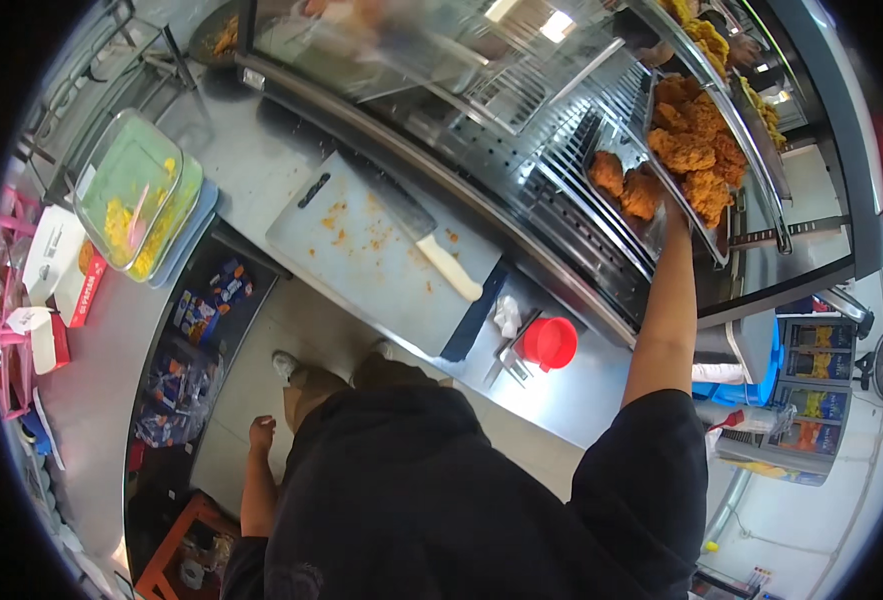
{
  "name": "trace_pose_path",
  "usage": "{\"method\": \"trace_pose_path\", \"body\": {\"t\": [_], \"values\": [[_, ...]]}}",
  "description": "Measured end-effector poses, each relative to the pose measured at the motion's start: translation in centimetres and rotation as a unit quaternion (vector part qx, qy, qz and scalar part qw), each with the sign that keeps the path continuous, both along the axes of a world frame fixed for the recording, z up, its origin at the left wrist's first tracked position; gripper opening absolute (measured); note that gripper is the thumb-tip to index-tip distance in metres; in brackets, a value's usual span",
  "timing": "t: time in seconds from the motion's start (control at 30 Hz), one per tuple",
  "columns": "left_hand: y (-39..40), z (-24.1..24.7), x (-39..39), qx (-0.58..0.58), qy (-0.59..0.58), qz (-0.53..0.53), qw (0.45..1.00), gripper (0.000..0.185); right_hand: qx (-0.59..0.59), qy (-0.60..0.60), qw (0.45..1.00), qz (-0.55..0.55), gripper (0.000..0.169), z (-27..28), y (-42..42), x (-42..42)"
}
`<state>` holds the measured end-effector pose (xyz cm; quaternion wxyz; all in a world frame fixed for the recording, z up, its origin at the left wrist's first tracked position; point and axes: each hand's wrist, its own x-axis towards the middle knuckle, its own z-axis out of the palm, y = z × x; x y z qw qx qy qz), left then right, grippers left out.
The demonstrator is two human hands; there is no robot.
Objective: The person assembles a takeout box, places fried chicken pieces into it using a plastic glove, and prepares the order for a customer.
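My right hand (660, 223) reaches into a glass food warmer (441, 135), at a tray with a few pieces of fried chicken (638, 193); its fingers are blurred and partly hidden by clear plastic, so its grip cannot be made out. Just above, a fuller tray holds a heap of fried chicken (704, 150). My left hand (262, 433) hangs low beside my body, fingers curled, far from the counter. In front of me a white cutting board (366, 259) with orange crumbs lies on the metal counter. A cleaver with a cream handle (449, 268) rests across it.
A red plastic cup (550, 343) stands near crumpled white tissue (507, 316) and metal tongs. Glass containers with yellow food (130, 225) sit at the counter's left corner, beside an open paper box (62, 247). Packets fill a shelf below. An orange crate (175, 551) is on the floor.
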<state>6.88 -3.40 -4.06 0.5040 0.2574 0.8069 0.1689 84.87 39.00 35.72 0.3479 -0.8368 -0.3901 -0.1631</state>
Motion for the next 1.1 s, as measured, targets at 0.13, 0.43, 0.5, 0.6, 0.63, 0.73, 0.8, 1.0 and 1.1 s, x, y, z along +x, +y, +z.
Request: {"method": "trace_pose_path", "body": {"t": [0.13,0.43,0.5,0.6,0.63,0.73,0.8,1.0,1.1], "values": [[1.1,2.5,-0.5,-0.011,0.032,-0.024,0.999,0.03,0.001,-0.005,1.0,-0.014,0.055,-0.1,0.5,1.0],[8.5,5.9,1.3,0.074,0.049,-0.092,0.992,0.028,0.011,-0.005,1.0,-0.026,0.062,-0.5,-0.6,1.9],[9.2,5.4,1.8,0.084,0.048,-0.104,0.99,0.029,0.014,-0.007,1.0,-0.025,0.064,-0.4,-0.7,1.7],[9.0,4.0,2.4,0.067,0.059,-0.125,0.988,0.031,0.021,-0.015,0.999,-0.026,0.066,-0.7,-1.4,1.0],[8.7,3.4,2.2,0.053,0.065,-0.135,0.987,0.031,0.024,-0.016,0.999,-0.027,0.067,-0.7,-1.7,0.8],[7.6,1.6,1.2,0.046,0.074,-0.155,0.984,0.032,0.041,-0.021,0.999,-0.024,0.069,-1.2,-2.9,0.7],[7.2,0.9,0.4,0.042,0.076,-0.164,0.983,0.032,0.063,-0.03,0.997,-0.017,0.071,-2.0,-4.3,0.9],[6.4,0.2,-1.1,-0.005,0.026,-0.137,0.99,0.029,0.045,0.204,0.971,-0.112,0.061,3.1,-8.8,-11.2],[8.9,1.0,-0.1,0.005,0.01,-0.165,0.986,0.028,0.287,0.374,0.881,-0.043,0.057,1.1,-10.3,-11.0]]}}
